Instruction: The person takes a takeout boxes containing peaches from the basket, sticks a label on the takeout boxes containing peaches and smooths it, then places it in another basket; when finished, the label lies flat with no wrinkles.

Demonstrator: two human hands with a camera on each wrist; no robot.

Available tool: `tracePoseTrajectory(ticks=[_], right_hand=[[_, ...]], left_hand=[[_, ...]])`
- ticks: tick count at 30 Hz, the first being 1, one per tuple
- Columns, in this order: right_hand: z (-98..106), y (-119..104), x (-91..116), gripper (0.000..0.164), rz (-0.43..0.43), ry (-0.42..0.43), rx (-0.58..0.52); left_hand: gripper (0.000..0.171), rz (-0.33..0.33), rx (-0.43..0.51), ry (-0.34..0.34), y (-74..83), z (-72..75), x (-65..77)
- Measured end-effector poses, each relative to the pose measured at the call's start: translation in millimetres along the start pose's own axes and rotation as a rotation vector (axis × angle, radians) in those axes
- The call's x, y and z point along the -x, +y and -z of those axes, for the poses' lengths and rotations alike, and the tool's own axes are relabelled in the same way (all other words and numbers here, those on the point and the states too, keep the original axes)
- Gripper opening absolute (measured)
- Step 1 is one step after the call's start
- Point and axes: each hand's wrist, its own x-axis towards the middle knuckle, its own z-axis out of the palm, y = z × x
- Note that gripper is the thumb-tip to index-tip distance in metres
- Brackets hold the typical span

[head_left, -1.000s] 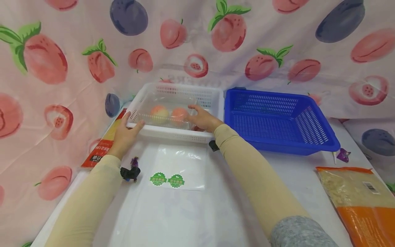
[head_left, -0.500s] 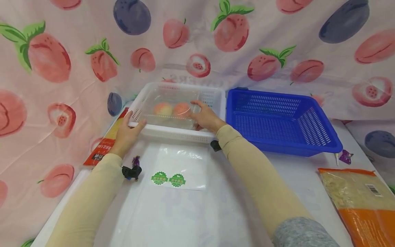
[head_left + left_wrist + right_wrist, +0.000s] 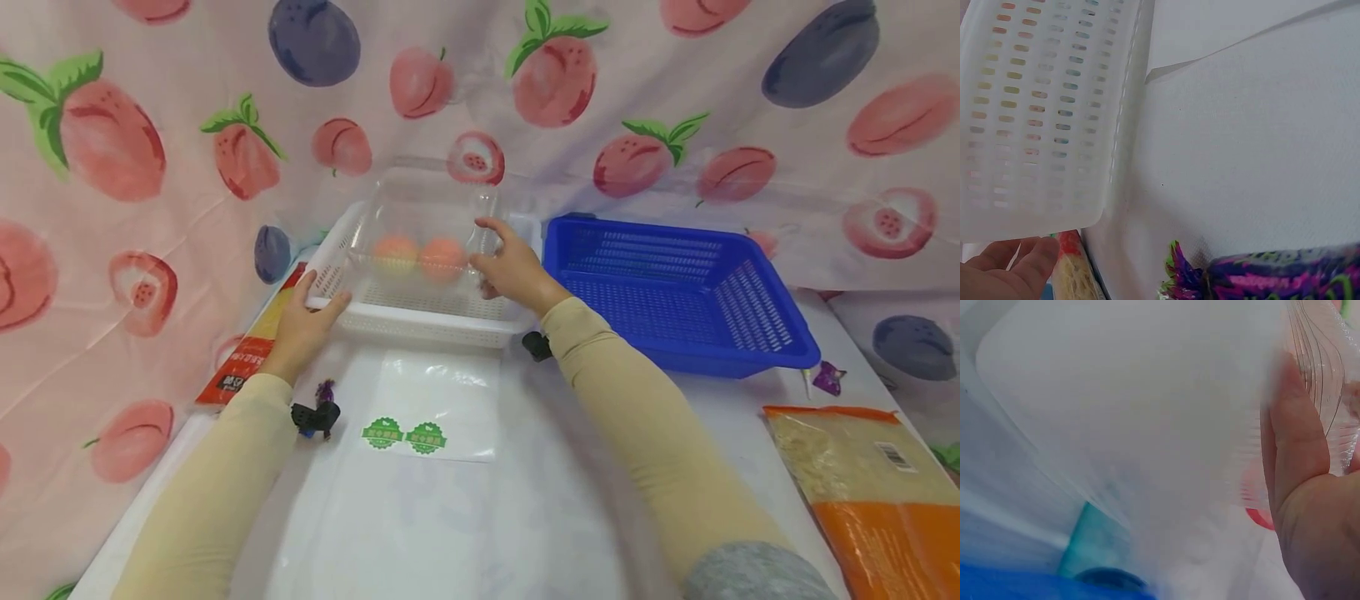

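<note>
A clear plastic box (image 3: 427,212) with two peach-like fruits (image 3: 442,259) in it is raised above the white basket (image 3: 420,321), tilted. My right hand (image 3: 517,267) grips the box by its right end, thumb on the near side. In the right wrist view, the fingers of my right hand (image 3: 1300,444) lie against ridged clear plastic; a blurred pale shape fills much of that view. My left hand (image 3: 303,333) holds the white basket's near left corner, fingers over the left side and thumb at the front. The left wrist view shows its fingertips (image 3: 1038,262) at the basket's corner.
A blue basket (image 3: 675,300) stands right of the white one. A red-yellow packet (image 3: 247,358) lies at left, a purple-wrapped candy (image 3: 325,392) beside my left wrist. A clear sheet with green stickers (image 3: 425,437) lies in front. An orange bag (image 3: 862,475) and purple wrapper (image 3: 829,377) lie at right.
My right hand has lifted the clear box with the fruits up from inside the white basket, rising and shifting slightly right. My left hand has stayed at the basket's corner.
</note>
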Motion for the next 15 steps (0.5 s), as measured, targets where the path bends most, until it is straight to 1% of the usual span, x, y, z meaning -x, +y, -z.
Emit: tracePoseTrajectory(ticks=[8,15], right_hand=[[25,-15,22,0.063,0.022,0.025,-0.070],[51,-20,45,0.063,0.040,0.030,-0.089]], left_hand=[[0.093,0.006,-0.010,-0.014,2.0,-0.9,1.9],[0.095,0.022,-0.042,-0.018,3.4,-1.6,2.5]])
